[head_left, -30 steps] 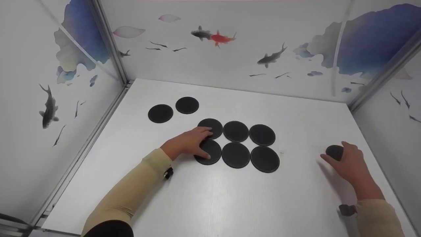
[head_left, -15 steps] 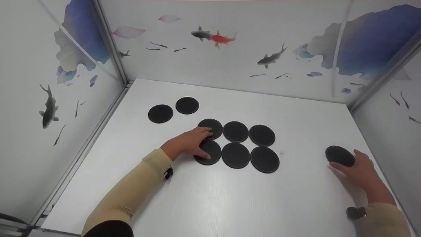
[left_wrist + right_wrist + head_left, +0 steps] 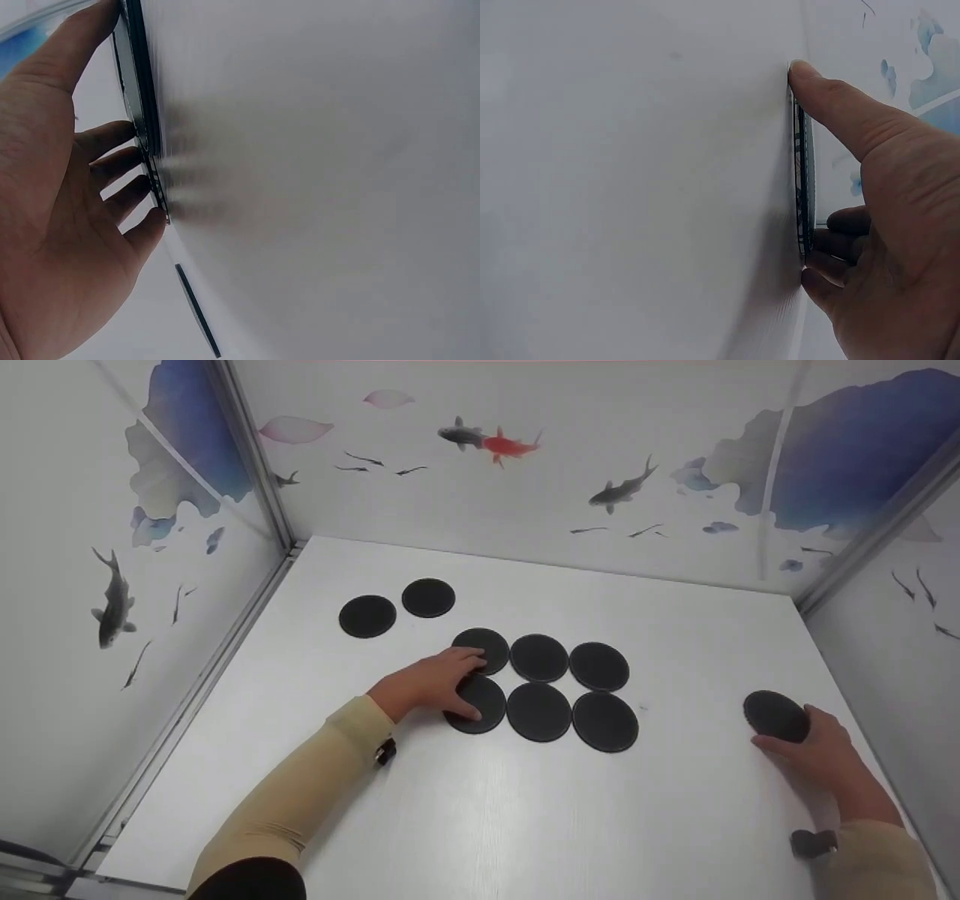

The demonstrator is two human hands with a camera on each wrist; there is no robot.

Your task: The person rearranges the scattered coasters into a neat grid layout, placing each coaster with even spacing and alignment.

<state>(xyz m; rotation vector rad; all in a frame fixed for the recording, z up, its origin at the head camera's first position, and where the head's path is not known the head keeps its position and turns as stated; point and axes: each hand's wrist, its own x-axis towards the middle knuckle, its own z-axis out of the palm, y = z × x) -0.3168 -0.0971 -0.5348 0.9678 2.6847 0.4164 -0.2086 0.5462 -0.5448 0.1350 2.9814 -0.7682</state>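
Several round black coasters lie flat on the white table. My left hand rests on the left pair of a two-row block, its fingers on the upper left coaster and its thumb on the lower left coaster. Edge-on in the left wrist view, the thumb and fingertips of the left hand touch these coasters. At the far right my right hand holds another black coaster by its rim. In the right wrist view, thumb and fingers of the right hand span opposite sides of its edge.
Two separate coasters, one left and one right, lie behind the block. The block's other coasters, such as the lower right coaster, touch one another. White panels printed with fish enclose the table's back and sides.
My right hand has shifted right and back toward me from over the coaster, which now shows more fully beside the thumb. The left hand and the block of coasters stay where they were.
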